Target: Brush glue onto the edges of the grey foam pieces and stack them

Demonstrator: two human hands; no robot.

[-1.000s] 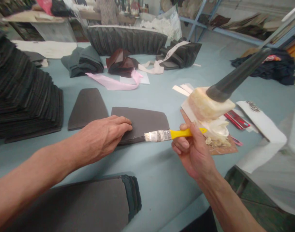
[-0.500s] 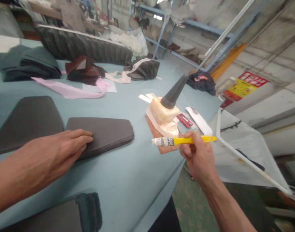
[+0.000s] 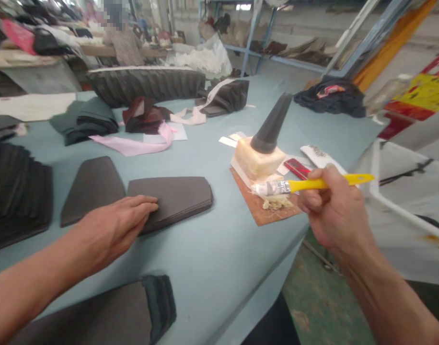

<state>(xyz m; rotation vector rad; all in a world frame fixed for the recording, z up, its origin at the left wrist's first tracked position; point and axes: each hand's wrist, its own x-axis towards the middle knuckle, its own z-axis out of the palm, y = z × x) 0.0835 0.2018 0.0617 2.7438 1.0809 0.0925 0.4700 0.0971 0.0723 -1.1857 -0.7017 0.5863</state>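
Observation:
My left hand (image 3: 121,220) lies with fingers stretched out on the left end of a stack of dark grey cut pieces (image 3: 179,196). A second dark piece (image 3: 93,187) lies just left of that stack, partly behind my hand. In my right hand (image 3: 334,206) is a paintbrush (image 3: 313,184) with a yellow handle, gripped between thumb and fingers. Its whitish, coated bristles point left, in front of a cream-coloured block-like container (image 3: 257,160) with a black cone (image 3: 273,124) on top. The container stands on a brown board (image 3: 260,215) with a yellowish crusty lump (image 3: 277,203).
Dark stacks lie at left (image 3: 18,191) and near front (image 3: 108,311). Folded dark cloth (image 3: 88,120), a pink strip (image 3: 133,145) and a row of dark pieces (image 3: 147,86) lie farther back. A red object (image 3: 296,168) is behind the brush. A white-framed bin (image 3: 413,206) stands right.
The view has swung left. My right hand has moved the brush so its bristles are now over the board by the container. My left hand still rests on the stack.

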